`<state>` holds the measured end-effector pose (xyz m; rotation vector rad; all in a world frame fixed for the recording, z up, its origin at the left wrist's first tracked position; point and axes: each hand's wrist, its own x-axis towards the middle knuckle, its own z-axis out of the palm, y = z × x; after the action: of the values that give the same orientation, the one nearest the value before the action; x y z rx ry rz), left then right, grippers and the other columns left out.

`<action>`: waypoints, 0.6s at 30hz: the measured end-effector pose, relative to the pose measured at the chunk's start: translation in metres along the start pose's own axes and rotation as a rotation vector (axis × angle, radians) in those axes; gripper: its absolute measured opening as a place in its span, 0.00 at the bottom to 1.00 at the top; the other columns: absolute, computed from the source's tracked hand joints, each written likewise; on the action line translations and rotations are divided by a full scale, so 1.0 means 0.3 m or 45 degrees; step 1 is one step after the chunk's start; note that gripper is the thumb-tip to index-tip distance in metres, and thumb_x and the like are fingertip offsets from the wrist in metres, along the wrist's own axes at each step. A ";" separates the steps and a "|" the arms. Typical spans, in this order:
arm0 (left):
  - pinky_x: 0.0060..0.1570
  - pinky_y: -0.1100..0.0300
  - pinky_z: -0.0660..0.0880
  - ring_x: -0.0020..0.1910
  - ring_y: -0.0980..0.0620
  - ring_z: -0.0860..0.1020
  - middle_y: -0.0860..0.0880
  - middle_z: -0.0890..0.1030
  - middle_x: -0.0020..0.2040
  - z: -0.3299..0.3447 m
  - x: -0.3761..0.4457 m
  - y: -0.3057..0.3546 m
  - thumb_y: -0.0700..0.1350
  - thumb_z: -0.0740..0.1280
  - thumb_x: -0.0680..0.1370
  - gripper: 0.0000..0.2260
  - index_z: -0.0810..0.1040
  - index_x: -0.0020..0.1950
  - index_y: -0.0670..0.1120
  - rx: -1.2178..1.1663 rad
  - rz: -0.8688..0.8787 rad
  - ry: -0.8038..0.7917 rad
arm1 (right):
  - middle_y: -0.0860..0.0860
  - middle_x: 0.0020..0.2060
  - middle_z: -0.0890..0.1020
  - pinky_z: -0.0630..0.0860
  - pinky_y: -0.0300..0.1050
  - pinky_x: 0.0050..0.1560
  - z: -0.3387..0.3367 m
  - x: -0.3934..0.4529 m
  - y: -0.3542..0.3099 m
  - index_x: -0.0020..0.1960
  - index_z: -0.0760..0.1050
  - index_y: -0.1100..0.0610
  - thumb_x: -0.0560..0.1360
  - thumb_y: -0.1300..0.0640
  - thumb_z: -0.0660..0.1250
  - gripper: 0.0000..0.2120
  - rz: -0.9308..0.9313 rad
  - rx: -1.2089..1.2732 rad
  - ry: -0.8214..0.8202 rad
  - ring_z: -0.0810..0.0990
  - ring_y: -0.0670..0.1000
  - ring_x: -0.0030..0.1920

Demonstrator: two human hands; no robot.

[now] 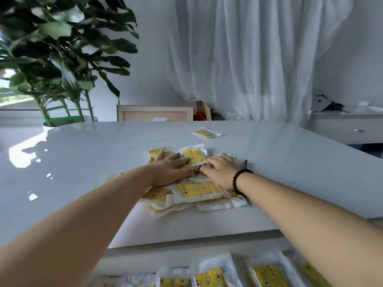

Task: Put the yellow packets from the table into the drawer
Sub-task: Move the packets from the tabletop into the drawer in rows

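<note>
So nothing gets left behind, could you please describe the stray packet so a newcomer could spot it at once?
On the white table, look past the pile under both hands toward the far edge by the curtain. The stray packet lies there flat and alone, touching nothing, while every other packet overlaps a neighbour.

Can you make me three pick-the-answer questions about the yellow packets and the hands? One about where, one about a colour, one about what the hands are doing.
1. Where does the lone packet lie?
A. beyond the pile
B. under the plant
C. on the dresser

2. What colour is the bracelet?
A. red
B. black
C. white

3. What are the hands doing?
A. hanging idle
B. lifting a cup
C. lying on the pile

Answers:
1 A, the lone packet sits farther back than the pile.
2 B, the bracelet has dark beads.
3 C, left hand and right hand lie flat on it.
</note>
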<state>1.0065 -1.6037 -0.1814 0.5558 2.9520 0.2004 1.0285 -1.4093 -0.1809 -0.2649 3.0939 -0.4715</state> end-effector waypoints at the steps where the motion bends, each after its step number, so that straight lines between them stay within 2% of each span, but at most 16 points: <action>1: 0.72 0.36 0.38 0.78 0.46 0.43 0.55 0.50 0.79 0.002 -0.004 -0.002 0.78 0.40 0.58 0.48 0.53 0.77 0.63 -0.022 0.022 -0.016 | 0.48 0.69 0.67 0.55 0.54 0.70 -0.003 -0.002 0.000 0.68 0.68 0.52 0.77 0.39 0.51 0.25 -0.003 -0.014 0.028 0.54 0.54 0.75; 3: 0.73 0.37 0.42 0.78 0.45 0.43 0.56 0.49 0.79 0.013 -0.007 -0.007 0.82 0.37 0.56 0.49 0.52 0.76 0.66 0.029 0.054 -0.013 | 0.48 0.74 0.61 0.48 0.59 0.74 -0.032 0.008 0.003 0.72 0.65 0.50 0.78 0.39 0.53 0.26 -0.028 -0.099 0.206 0.51 0.52 0.76; 5: 0.73 0.38 0.44 0.78 0.44 0.43 0.56 0.50 0.79 -0.002 -0.011 -0.011 0.82 0.42 0.61 0.45 0.52 0.76 0.66 -0.017 0.011 -0.018 | 0.51 0.71 0.65 0.56 0.57 0.73 -0.077 0.054 0.015 0.68 0.69 0.53 0.78 0.41 0.55 0.23 -0.052 -0.169 0.410 0.59 0.53 0.73; 6: 0.73 0.38 0.44 0.78 0.43 0.43 0.56 0.50 0.79 -0.009 -0.016 -0.005 0.80 0.46 0.65 0.41 0.52 0.76 0.65 -0.039 0.001 -0.024 | 0.53 0.69 0.67 0.60 0.55 0.71 -0.098 0.092 0.026 0.67 0.70 0.55 0.78 0.42 0.56 0.23 -0.016 -0.148 0.429 0.62 0.54 0.71; 8: 0.73 0.38 0.44 0.77 0.42 0.43 0.55 0.50 0.79 -0.010 -0.019 0.003 0.76 0.49 0.71 0.36 0.53 0.76 0.64 -0.050 0.035 -0.009 | 0.55 0.70 0.65 0.63 0.52 0.69 -0.124 0.189 0.042 0.70 0.66 0.58 0.78 0.43 0.58 0.27 0.112 -0.112 0.307 0.61 0.57 0.70; 10: 0.73 0.37 0.45 0.77 0.41 0.43 0.54 0.50 0.79 -0.008 -0.018 -0.007 0.75 0.48 0.71 0.35 0.53 0.76 0.64 -0.030 0.062 -0.003 | 0.56 0.73 0.60 0.60 0.51 0.71 -0.122 0.303 0.043 0.73 0.63 0.56 0.78 0.40 0.56 0.30 0.164 -0.211 0.137 0.58 0.58 0.73; 13: 0.73 0.37 0.46 0.78 0.43 0.45 0.55 0.53 0.79 0.005 0.012 -0.034 0.78 0.45 0.66 0.41 0.54 0.76 0.64 -0.033 0.103 0.001 | 0.56 0.76 0.54 0.54 0.53 0.74 -0.114 0.427 0.032 0.74 0.63 0.51 0.78 0.37 0.52 0.29 0.123 -0.323 0.036 0.52 0.58 0.76; 15: 0.73 0.38 0.47 0.78 0.45 0.46 0.55 0.55 0.79 0.011 0.031 -0.046 0.79 0.42 0.60 0.45 0.56 0.75 0.63 -0.050 0.137 0.050 | 0.56 0.77 0.53 0.54 0.53 0.73 -0.099 0.481 0.029 0.73 0.65 0.53 0.80 0.39 0.49 0.28 0.107 -0.355 -0.040 0.49 0.55 0.77; 18: 0.74 0.40 0.49 0.78 0.45 0.48 0.54 0.56 0.78 0.010 0.018 -0.047 0.76 0.46 0.65 0.41 0.59 0.75 0.61 -0.103 0.130 0.096 | 0.54 0.78 0.47 0.53 0.52 0.73 -0.078 0.543 0.024 0.74 0.62 0.57 0.79 0.37 0.47 0.32 0.121 -0.342 -0.169 0.48 0.52 0.77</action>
<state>0.9969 -1.6143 -0.1872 0.7034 2.9741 0.3568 0.8661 -1.4228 -0.1567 -0.1411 3.0155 -0.0334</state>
